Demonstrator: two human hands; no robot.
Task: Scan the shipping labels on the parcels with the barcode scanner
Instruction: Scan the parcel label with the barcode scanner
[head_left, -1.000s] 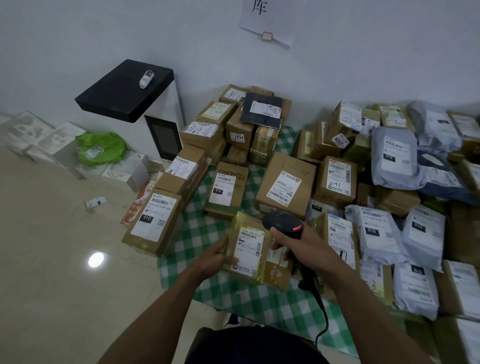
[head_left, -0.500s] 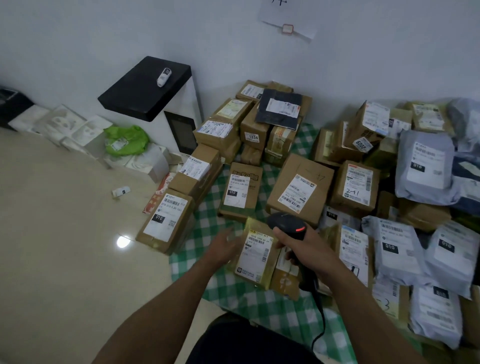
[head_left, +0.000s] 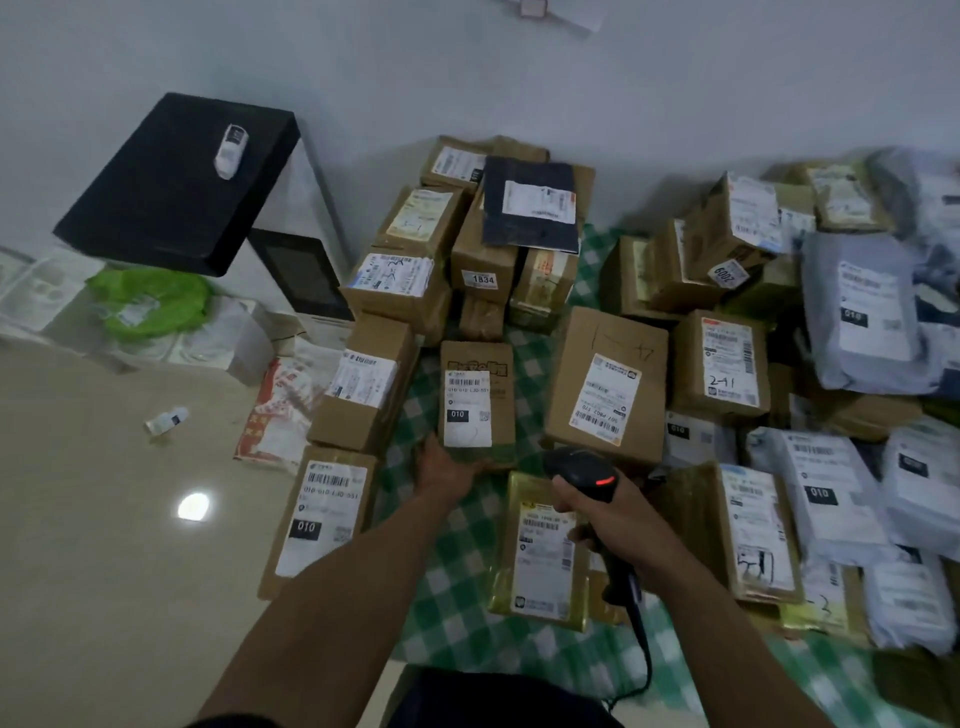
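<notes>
Lower centre: right hand (head_left: 618, 519) grips barcode scanner (head_left: 582, 467), nose up-frame. Upper left of it lies labelled box (head_left: 475, 400), long axis up-frame; left hand (head_left: 447, 470) touches near end, grip unclear.

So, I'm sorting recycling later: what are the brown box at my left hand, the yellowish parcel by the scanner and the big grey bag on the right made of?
Brown rectangular box: matt cardboard, going by flat faces and crisp edges.
Yellowish flat parcel: probably cardboard wrapped in glossy tape or film; it shines.
Grey soft bag: likely thin plastic mailer, wrinkled and slumped.
</notes>
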